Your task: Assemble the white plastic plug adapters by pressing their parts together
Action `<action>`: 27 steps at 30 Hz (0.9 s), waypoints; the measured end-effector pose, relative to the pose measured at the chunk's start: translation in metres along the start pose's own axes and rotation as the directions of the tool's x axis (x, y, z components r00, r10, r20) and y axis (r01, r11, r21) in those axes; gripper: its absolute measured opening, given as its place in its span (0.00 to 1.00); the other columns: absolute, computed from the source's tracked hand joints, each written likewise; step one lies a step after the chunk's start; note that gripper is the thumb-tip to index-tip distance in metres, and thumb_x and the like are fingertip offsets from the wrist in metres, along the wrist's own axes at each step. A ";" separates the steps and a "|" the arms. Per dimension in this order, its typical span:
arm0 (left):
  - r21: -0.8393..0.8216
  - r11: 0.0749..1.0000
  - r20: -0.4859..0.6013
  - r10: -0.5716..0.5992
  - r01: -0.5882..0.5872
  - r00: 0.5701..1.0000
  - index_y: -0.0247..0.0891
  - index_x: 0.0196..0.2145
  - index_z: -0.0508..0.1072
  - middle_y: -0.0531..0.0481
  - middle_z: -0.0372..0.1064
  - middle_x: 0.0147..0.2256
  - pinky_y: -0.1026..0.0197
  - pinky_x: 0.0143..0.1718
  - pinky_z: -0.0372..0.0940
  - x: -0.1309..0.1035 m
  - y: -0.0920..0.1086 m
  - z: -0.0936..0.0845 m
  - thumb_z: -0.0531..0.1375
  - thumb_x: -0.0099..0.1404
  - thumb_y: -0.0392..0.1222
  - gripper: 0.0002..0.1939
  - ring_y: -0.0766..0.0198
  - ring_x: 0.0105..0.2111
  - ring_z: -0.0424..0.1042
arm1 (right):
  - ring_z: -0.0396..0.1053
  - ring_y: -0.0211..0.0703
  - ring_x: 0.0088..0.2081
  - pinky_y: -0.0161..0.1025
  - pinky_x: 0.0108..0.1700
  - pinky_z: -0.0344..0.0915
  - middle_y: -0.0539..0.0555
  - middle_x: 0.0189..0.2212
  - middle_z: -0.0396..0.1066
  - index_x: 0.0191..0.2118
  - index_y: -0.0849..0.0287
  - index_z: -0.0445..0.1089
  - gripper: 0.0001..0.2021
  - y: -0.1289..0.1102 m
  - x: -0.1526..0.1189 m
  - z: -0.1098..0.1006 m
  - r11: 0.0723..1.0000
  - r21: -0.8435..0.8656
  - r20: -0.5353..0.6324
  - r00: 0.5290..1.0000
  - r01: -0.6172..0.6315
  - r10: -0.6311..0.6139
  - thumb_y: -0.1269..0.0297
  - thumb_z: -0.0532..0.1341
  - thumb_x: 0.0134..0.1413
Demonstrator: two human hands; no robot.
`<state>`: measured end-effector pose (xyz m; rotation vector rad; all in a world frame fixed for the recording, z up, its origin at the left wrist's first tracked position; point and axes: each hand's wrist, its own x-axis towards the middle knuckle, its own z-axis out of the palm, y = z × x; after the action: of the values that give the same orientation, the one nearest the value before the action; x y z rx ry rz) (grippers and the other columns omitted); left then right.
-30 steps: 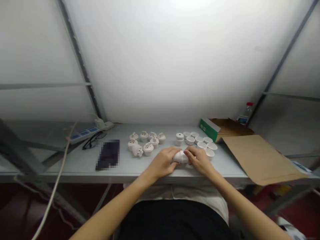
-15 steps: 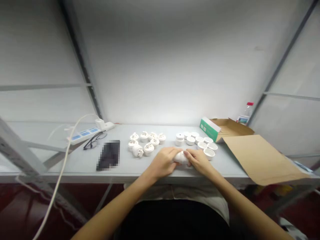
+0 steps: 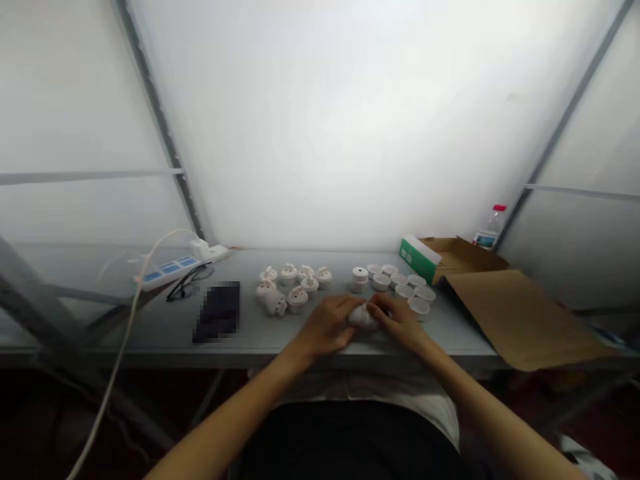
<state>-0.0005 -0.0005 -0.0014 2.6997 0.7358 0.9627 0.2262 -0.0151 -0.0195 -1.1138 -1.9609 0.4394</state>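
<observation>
Near the table's front edge, a white round part (image 3: pixel 362 317) is held between both hands. My left hand (image 3: pixel 329 325) wraps its left side, and the fingers of my right hand (image 3: pixel 397 320) are closed on its right side. Several white pieces with knobbed tops (image 3: pixel 297 299) stand in a cluster to the left, one lying on its side (image 3: pixel 275 303). Several white round cups (image 3: pixel 381 283) are grouped behind and right of my hands, open side up. Among them, a small white disc-like piece (image 3: pixel 359 273) sits on top of another.
An open cardboard box (image 3: pixel 520 313) with a green side lies at the right, a red-capped bottle (image 3: pixel 493 227) behind it. On the left are a dark pixelated rectangle (image 3: pixel 219 312), glasses (image 3: pixel 187 283), a power strip (image 3: pixel 170 270) and a white cable (image 3: pixel 120 360) hanging over the edge.
The right fingers have shifted slightly on the white part. The back wall looks brighter, while the table and hands look darker. The other objects have not moved.
</observation>
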 end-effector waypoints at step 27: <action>-0.056 0.992 -0.060 -0.116 0.113 0.991 0.42 0.56 0.75 0.43 0.78 0.52 0.48 0.55 0.70 0.001 0.001 -0.004 0.67 0.69 0.49 0.21 0.47 0.51 0.77 | 0.72 0.46 0.33 0.42 0.37 0.67 0.55 0.41 0.75 0.57 0.55 0.67 0.22 -0.006 -0.001 -0.002 0.988 0.141 -0.018 0.998 0.060 -0.058 0.43 0.56 0.70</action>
<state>-0.0019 -0.0004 0.0026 2.5620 0.8548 1.0283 0.2244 -0.0199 -0.0150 -0.9641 -1.9134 0.5293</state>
